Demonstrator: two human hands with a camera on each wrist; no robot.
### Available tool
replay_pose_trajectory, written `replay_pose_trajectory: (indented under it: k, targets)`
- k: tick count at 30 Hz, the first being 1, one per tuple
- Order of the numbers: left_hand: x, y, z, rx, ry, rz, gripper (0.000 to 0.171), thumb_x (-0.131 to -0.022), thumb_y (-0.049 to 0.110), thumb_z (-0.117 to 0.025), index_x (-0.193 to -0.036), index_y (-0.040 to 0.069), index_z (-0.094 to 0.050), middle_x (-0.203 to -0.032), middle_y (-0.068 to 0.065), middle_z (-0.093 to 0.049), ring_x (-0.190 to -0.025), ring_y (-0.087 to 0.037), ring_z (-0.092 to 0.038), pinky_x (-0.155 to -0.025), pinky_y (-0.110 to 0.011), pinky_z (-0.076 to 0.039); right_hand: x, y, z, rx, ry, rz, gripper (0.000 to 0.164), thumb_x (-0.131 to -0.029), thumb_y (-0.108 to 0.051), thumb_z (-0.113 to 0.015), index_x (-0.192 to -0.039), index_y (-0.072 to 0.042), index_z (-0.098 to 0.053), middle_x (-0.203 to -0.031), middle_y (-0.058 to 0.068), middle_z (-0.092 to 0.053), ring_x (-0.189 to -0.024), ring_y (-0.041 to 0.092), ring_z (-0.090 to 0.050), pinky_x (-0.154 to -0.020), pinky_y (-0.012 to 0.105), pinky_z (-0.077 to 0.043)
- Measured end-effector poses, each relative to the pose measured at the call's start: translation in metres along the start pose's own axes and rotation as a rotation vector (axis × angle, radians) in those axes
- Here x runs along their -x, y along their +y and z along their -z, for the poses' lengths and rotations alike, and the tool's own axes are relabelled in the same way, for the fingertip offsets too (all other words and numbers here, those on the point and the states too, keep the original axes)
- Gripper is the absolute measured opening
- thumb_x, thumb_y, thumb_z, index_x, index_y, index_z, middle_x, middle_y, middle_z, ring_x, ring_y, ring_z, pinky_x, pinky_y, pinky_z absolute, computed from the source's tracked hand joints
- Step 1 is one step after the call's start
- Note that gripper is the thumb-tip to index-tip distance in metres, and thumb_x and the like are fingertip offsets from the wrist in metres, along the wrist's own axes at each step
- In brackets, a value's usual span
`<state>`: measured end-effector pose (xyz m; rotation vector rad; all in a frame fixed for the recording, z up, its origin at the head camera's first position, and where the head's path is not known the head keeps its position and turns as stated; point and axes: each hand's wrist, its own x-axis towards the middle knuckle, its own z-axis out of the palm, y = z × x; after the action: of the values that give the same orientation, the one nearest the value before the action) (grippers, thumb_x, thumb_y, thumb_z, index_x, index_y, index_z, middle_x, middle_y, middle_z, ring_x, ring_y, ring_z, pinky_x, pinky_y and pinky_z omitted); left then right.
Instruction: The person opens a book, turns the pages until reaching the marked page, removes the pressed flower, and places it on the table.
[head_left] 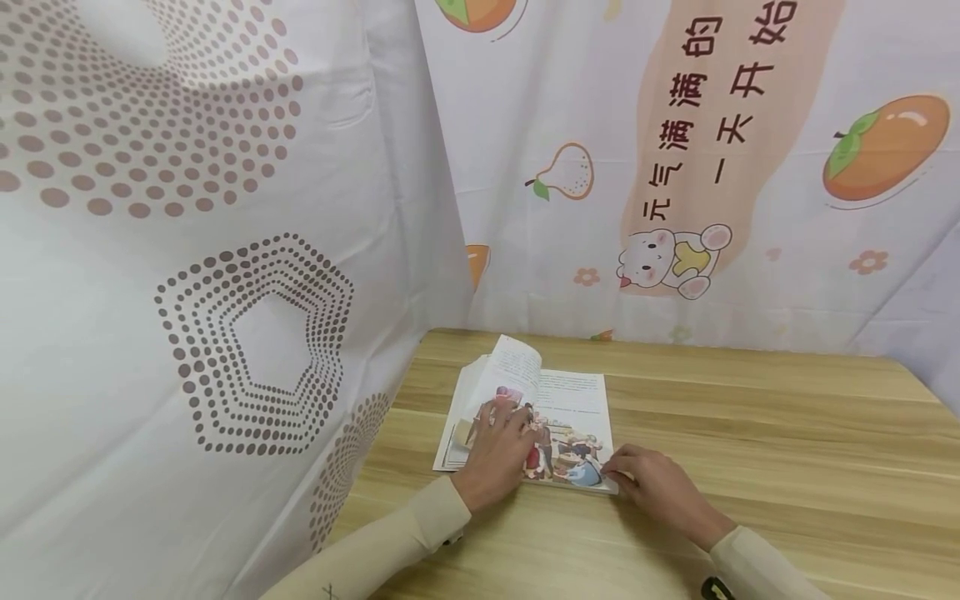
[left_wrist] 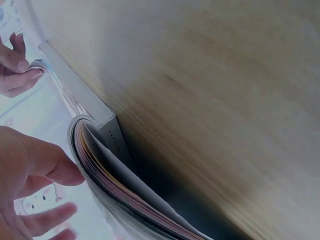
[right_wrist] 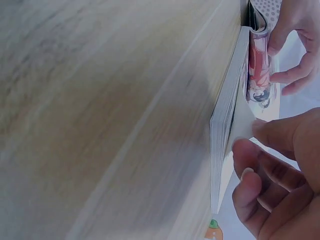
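Observation:
An illustrated book (head_left: 573,396) lies spread on the wooden table, with printed text above a colourful picture of several figures. My left hand (head_left: 495,454) rests on the left-hand pages near the fold, fingers extended over the picture. Those left pages curl upward, and the left wrist view shows their bent edges (left_wrist: 132,185) beside the thumb. At the lower right corner, my right hand (head_left: 656,487) pinches a page (right_wrist: 242,122) between thumb and forefinger. That page bends up from the thick stack of pages (right_wrist: 225,135) below it in the right wrist view.
The wooden table (head_left: 757,433) extends to the right of the book. A white curtain with dotted patterns (head_left: 255,350) hangs close along the left side. Behind the table hangs another curtain with fruit and a cartoon animal (head_left: 667,260).

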<state>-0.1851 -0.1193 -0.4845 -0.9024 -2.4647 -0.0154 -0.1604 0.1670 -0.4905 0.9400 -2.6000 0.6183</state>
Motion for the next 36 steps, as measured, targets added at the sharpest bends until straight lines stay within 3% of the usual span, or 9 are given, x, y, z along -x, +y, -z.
replay_pose_trajectory:
  k: [2,5,8,10,14,18,23,32,36]
  targets:
    - [0.0004,0.0002,-0.001,0.002,0.002,-0.027,0.032,-0.079,0.008,-0.079,-0.109,0.017,-0.077,-0.116,-0.006,-0.067,-0.116,-0.027,-0.056,-0.105,-0.05,-0.042,0.0004,0.0002,-0.0005,0.01,-0.003,0.008,0.013,-0.084,-0.003,-0.081,-0.091,-0.014,-0.079,-0.09,-0.007,-0.071,-0.078,0.004,-0.065,-0.065,0.029,-0.055]
    - [0.0014,0.0008,-0.0026,-0.002,0.0,-0.059,0.014,-0.085,0.011,-0.076,-0.097,0.018,-0.077,-0.103,-0.001,-0.067,-0.101,-0.021,-0.059,-0.091,-0.039,-0.051,0.0005,0.001,-0.0013,0.018,-0.009,0.001,0.012,-0.085,-0.004,-0.081,-0.091,-0.014,-0.079,-0.09,-0.008,-0.07,-0.078,0.005,-0.065,-0.065,0.03,-0.056]
    - [0.0031,0.0019,-0.0036,-0.004,-0.022,-0.071,0.006,-0.087,0.015,-0.073,-0.087,0.021,-0.074,-0.098,0.002,-0.067,-0.096,-0.019,-0.058,-0.081,-0.034,-0.05,0.0002,0.0016,-0.0016,0.025,-0.005,-0.001,0.013,-0.086,-0.003,-0.08,-0.09,-0.015,-0.078,-0.09,-0.008,-0.07,-0.079,0.006,-0.067,-0.067,0.031,-0.057]
    - [0.004,0.0026,-0.0044,-0.009,-0.034,-0.077,0.005,-0.089,0.019,-0.071,-0.086,0.022,-0.074,-0.098,0.002,-0.068,-0.097,-0.019,-0.058,-0.082,-0.035,-0.05,-0.0001,0.0016,-0.0017,0.028,0.002,-0.003,0.013,-0.086,-0.002,-0.08,-0.09,-0.015,-0.078,-0.09,-0.009,-0.07,-0.079,0.007,-0.067,-0.067,0.032,-0.057]
    - [0.0046,0.0038,-0.0065,-0.019,-0.051,-0.087,0.016,-0.095,0.035,-0.069,-0.087,0.021,-0.074,-0.1,0.002,-0.069,-0.1,-0.02,-0.057,-0.084,-0.037,-0.049,-0.0012,0.0006,-0.0016,0.025,0.015,-0.011,0.013,-0.086,-0.002,-0.079,-0.088,-0.015,-0.077,-0.088,-0.01,-0.07,-0.078,0.007,-0.066,-0.067,0.033,-0.056]
    - [0.005,0.0047,-0.0072,-0.014,-0.052,-0.09,0.032,-0.093,0.052,-0.071,-0.083,0.022,-0.071,-0.1,0.001,-0.068,-0.1,-0.02,-0.057,-0.084,-0.038,-0.049,-0.0031,-0.0006,-0.0014,0.028,0.033,-0.023,0.013,-0.085,-0.002,-0.08,-0.086,-0.014,-0.078,-0.087,-0.009,-0.07,-0.077,0.007,-0.066,-0.067,0.032,-0.056]
    - [0.0058,0.0054,-0.0073,-0.009,-0.059,-0.095,0.044,-0.089,0.065,-0.069,-0.091,0.022,-0.074,-0.1,0.001,-0.068,-0.1,-0.02,-0.058,-0.083,-0.039,-0.049,-0.004,-0.0022,-0.0001,0.03,0.054,-0.047,0.014,-0.081,-0.002,-0.083,-0.084,-0.015,-0.078,-0.087,-0.009,-0.071,-0.076,0.007,-0.066,-0.064,0.03,-0.055]
    - [0.0052,0.0057,-0.0066,-0.009,-0.109,-0.075,0.041,-0.088,0.064,-0.069,-0.079,0.024,-0.066,-0.097,0.004,-0.068,-0.096,-0.018,-0.058,-0.082,-0.037,-0.048,-0.0035,-0.0053,0.0033,-0.017,0.044,-0.111,0.019,-0.079,-0.004,-0.086,-0.083,-0.02,-0.078,-0.09,-0.008,-0.073,-0.065,-0.003,-0.054,-0.057,0.023,-0.047]
    - [0.0036,0.0051,-0.005,-0.019,-0.123,-0.062,0.036,-0.094,0.058,-0.067,-0.085,0.024,-0.072,-0.1,0.003,-0.07,-0.098,-0.019,-0.058,-0.083,-0.037,-0.048,-0.0042,-0.0054,0.0052,-0.061,0.025,-0.196,0.023,-0.08,-0.008,-0.087,-0.101,-0.014,-0.078,-0.104,-0.001,-0.073,-0.061,-0.005,-0.048,-0.056,0.023,-0.044]
